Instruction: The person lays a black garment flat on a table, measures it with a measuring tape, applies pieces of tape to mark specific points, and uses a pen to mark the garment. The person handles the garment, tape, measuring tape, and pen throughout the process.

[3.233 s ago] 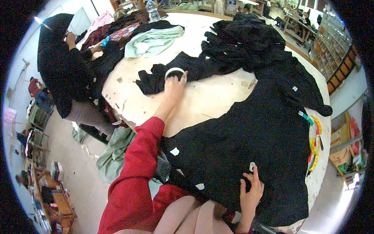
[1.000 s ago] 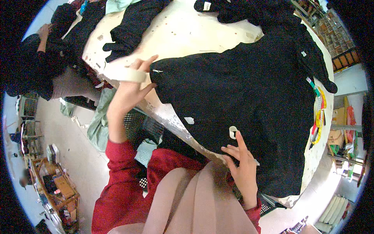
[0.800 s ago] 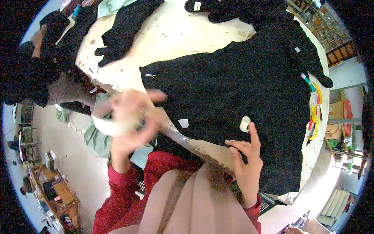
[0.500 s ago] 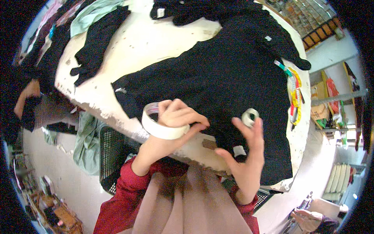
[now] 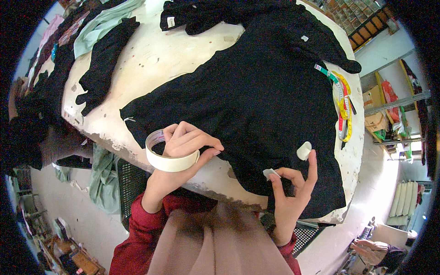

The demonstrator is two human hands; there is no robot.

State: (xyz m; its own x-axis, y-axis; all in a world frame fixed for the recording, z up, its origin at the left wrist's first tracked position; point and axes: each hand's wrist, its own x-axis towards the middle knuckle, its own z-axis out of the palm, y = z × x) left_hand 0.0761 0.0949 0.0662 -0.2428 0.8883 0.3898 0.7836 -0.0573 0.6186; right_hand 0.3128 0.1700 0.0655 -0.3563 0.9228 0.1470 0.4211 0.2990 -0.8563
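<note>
A roll of pale tape point(image 5: 167, 163) hangs on my left hand point(image 5: 185, 145). The fingers pass through its ring, and the index fingertip presses against the thumb. Over the near edge of a black knitted garment point(image 5: 247, 91), my right hand point(image 5: 295, 188) pinches a small white piece point(image 5: 271, 174) between thumb and index finger. One other finger points up. At its tip is a white curled piece point(image 5: 304, 150); whether it sticks to the finger or lies on the garment I cannot tell. The garment lies spread over the pale table point(image 5: 169, 50).
A yellow, red and green tape measure point(image 5: 343, 107) lies along the garment's right edge. More black pieces point(image 5: 107, 62) and pale green cloth point(image 5: 105, 23) lie at the left. Under the table edge stands a black basket point(image 5: 130, 185). Shelves point(image 5: 394, 105) stand at the right.
My right thumb and index finger have closed on the white piece. The left hand with the tape roll sits farther left in the picture, as does much of the table.
</note>
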